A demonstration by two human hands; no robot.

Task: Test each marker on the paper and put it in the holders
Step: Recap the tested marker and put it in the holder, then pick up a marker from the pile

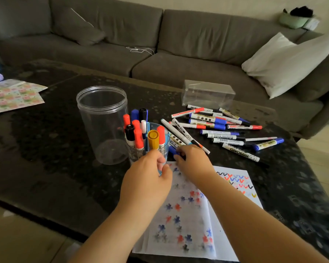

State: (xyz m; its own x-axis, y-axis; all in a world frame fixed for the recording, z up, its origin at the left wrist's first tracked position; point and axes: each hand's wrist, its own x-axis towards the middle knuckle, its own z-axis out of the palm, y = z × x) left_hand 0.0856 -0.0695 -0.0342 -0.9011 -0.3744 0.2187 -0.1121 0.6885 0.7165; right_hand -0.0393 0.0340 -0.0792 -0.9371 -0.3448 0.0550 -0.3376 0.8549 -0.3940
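A small clear holder [164,149] with a blue divider stands mid-table, packed with upright red, black, blue and yellow-capped markers [153,139]. My left hand [150,175] curls around the holder's front base. My right hand [193,160] pinches a blue-capped marker [172,150] that lies just right of the holder. A pile of loose markers [222,128] lies to the right on the dark table. White paper [190,211] covered in red, blue and black test marks sits under my forearms.
A tall empty clear jar [103,124] stands left of the holder. A clear rectangular box [207,95] sits behind the marker pile. Patterned sheets [13,95] lie at the table's far left. A grey sofa with a white pillow [289,63] runs behind.
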